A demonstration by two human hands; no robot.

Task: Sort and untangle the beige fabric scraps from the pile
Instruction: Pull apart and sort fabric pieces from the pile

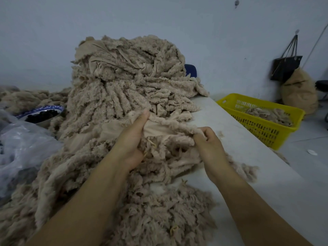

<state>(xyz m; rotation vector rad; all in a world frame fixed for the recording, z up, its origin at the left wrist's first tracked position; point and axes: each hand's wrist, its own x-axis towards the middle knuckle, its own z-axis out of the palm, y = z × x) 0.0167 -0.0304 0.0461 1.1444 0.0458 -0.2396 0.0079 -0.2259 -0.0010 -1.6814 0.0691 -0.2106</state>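
Tall pile of beige fleecy fabric scraps [124,82] occupies white table [239,157], centre-left. Left hand [131,139] grips one strip [156,127] at its smooth backing; right hand [207,144] pinches its fuzzy edge. Material judged soft, light, snag-prone: hold the flat backing, ease apart. Yellow plastic basket [262,128] stands right.

A plain grey-blue wall [159,18] closes the far side in dim light. A white surface [230,139] runs near to far. At far right, a dark bag [285,68] hangs on the wall above a tan sack [300,91] standing on the pale floor [312,139].
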